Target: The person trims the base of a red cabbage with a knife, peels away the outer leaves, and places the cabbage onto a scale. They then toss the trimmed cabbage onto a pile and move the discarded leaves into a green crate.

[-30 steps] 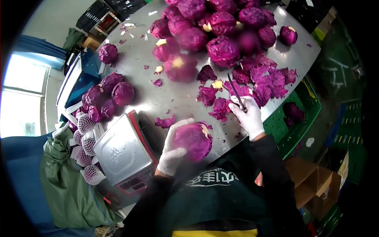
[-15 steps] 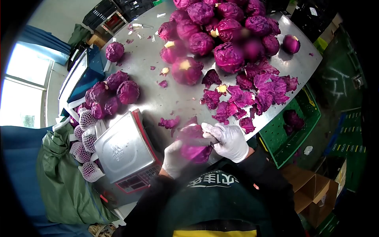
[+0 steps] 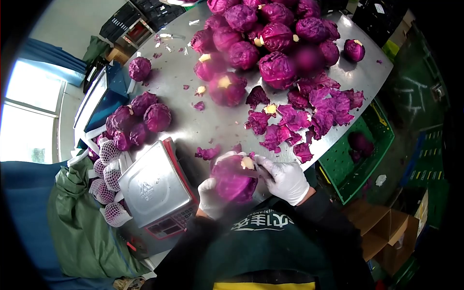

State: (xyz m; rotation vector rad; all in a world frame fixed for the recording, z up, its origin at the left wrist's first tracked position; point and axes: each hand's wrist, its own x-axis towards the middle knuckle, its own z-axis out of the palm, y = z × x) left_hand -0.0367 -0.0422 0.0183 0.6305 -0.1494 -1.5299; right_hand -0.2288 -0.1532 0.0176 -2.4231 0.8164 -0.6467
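My left hand (image 3: 211, 197), in a white glove, is wrapped round the left side of a red cabbage (image 3: 235, 181) at the table's front edge. The cabbage's pale cut stem faces up and away from me. My right hand (image 3: 288, 182), gloved too, is closed round a knife (image 3: 262, 172) at the cabbage's right side; most of its blade is hidden or blurred. Just beyond the cabbage lies a loose purple leaf (image 3: 208, 152). Torn outer leaves (image 3: 290, 118) are strewn ahead and to the right.
Many red cabbages (image 3: 277, 70) are heaped at the table's (image 3: 183, 104) far side. A scale (image 3: 154, 186) stands at my left, near net-wrapped cabbages (image 3: 102, 192) and a green sack (image 3: 72, 217). A green crate (image 3: 345, 181) and a cardboard box (image 3: 386, 229) are on the right.
The knife has moved off the cabbage's top to its right side, and my right hand has shifted slightly right. The cabbage has turned, so its pale stem end now shows.
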